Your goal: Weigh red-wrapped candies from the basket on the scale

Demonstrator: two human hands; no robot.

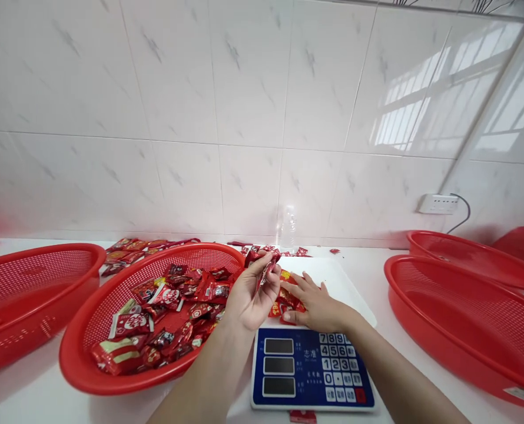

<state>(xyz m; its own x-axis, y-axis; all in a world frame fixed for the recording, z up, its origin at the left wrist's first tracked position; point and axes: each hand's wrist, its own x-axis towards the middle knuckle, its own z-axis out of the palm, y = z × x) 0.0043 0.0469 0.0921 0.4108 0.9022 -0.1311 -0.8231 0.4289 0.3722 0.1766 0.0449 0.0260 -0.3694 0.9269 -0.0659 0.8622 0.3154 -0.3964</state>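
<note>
My left hand (252, 291) is closed on a small red snack packet (267, 271), raised over the edge between the basket and the scale. My right hand (311, 301) has its fingers spread, palm down, over red and yellow packets (284, 305) on the white pan (332, 281) of a scale. The scale's blue keypad panel (308, 371) faces me, and its three displays look dark. To the left, a red oval basket (79, 359) holds many loose red packets (167, 297). Parts of the packets under my right hand are hidden.
Another red basket (36, 277) stands at far left. Two red baskets (456, 318) are at right. Along the tiled wall lie flat red packets (132, 250) and a clear plastic bottle (289, 227). A power strip (438, 204) is on the wall. One packet (303, 417) pokes from below the scale.
</note>
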